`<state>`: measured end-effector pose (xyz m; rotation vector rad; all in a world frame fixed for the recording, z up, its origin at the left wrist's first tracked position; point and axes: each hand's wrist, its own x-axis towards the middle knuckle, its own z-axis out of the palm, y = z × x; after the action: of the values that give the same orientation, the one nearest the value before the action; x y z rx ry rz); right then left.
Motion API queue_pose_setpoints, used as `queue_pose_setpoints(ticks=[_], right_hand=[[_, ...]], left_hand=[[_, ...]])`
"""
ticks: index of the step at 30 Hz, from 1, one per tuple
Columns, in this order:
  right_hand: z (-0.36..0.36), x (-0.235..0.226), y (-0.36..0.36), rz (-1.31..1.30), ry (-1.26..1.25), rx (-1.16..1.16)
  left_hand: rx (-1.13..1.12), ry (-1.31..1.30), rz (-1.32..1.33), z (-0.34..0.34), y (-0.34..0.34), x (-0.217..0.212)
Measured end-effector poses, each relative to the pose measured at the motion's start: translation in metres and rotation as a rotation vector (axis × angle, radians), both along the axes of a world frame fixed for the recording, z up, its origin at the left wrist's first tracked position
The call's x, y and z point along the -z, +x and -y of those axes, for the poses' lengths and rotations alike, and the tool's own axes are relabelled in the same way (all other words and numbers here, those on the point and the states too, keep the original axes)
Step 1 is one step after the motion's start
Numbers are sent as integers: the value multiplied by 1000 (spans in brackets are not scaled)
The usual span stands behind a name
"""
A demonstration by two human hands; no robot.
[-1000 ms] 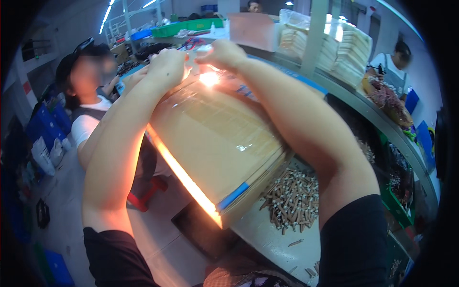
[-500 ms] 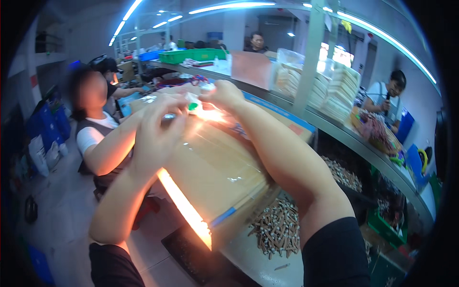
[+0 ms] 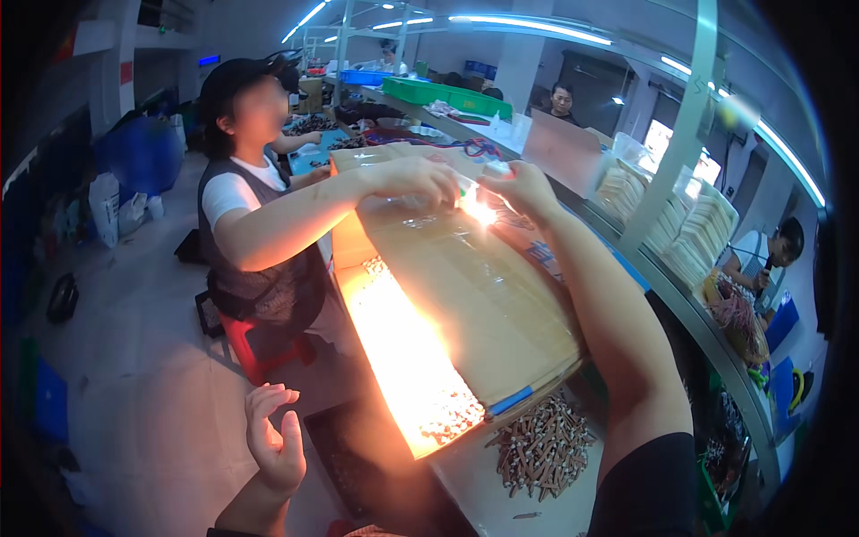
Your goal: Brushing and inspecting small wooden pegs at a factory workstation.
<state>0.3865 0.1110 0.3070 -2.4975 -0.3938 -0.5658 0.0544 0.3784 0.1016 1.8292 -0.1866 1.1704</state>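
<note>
My left hand (image 3: 276, 445) is raised at the lower left with its fingers spread, holding nothing, apart from the large cardboard box (image 3: 474, 304). At the far end of the box, my right hand (image 3: 523, 190) is closed on a small white object (image 3: 497, 168) whose kind I cannot make out. A bright glow (image 3: 480, 213) shows just below it. Beside it, a co-worker's hand (image 3: 425, 182) reaches in from the left, its fingers near a small green spot. Clear tape runs across the box top. Through a brightly lit gap along its left side, many small pieces (image 3: 452, 421) show.
A pile of small brown pieces with white tips (image 3: 541, 447) lies on the table by the box. The co-worker sits on a red stool (image 3: 255, 349) at left. A metal shelf frame (image 3: 667, 134) and stacked pale sheets (image 3: 698, 242) stand at right. Green trays (image 3: 447, 94) are behind.
My left hand has drawn back and down from above the box to the lower left. The view has turned left, and the lit gap in the box shows wider.
</note>
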Motion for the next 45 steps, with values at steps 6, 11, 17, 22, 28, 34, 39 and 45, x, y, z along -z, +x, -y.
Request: queue_pose_setpoints(ticks=[6, 11, 17, 22, 28, 34, 39, 45], right_hand=[[-4, 1, -7, -30, 118, -81], [-5, 2, -7, -58, 180, -90], [-4, 4, -4, -75, 242, -148], [-3, 0, -4, -110, 162, -119], [0, 1, 2, -90, 135, -120], [0, 0, 5, -118, 139, -159], [3, -1, 3, -154, 134, -145], [3, -1, 5, -180, 113, -133]], left_hand=[[-23, -53, -63, -13, -6, 13], [37, -98, -115, -14, -7, 23], [93, -169, -187, -15, -6, 38], [84, -163, -208, -15, -9, 41], [97, -191, -219, -14, -9, 47], [84, -203, -232, -17, -13, 52], [95, -240, -253, -17, -15, 55], [88, -228, -253, -17, -17, 59]])
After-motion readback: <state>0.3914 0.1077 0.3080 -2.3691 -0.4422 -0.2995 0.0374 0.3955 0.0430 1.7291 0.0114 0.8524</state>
